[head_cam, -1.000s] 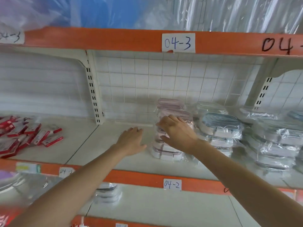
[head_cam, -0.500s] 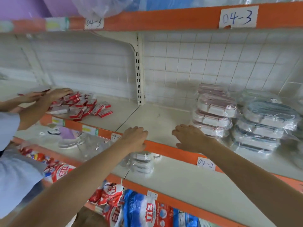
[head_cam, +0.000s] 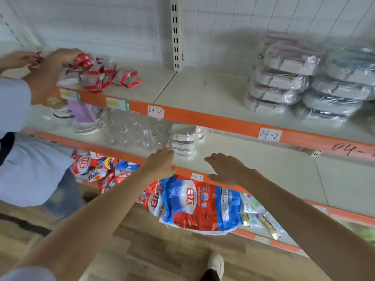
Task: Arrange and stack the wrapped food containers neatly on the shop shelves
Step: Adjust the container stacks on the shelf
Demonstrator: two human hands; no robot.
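the left hand (head_cam: 161,164) and the right hand (head_cam: 227,169) reach out over the front of the middle shelf (head_cam: 263,159). both are open, with fingers spread a little, and both hold nothing. the left hand is near the orange edge (head_cam: 182,172) of that shelf. the right hand is flat, just above the shelf top.

between the hands and a bit farther back sits a small stack (head_cam: 183,141) of wrapped food boxes. it is close to the left fingers but not touched yet. i think the hands are going for this stack next.

on the top shelf (head_cam: 203,92), well apart from the hands, two tall piles are already up: a pink pile (head_cam: 280,78) and a dark pile (head_cam: 341,88) right beside it. they lean a little but look mostly tidy. so part of the job looks done, and the small stack below is left to move or fix.

at the far left, another person's hands (head_cam: 46,59) are busy with little red packs (head_cam: 105,75).
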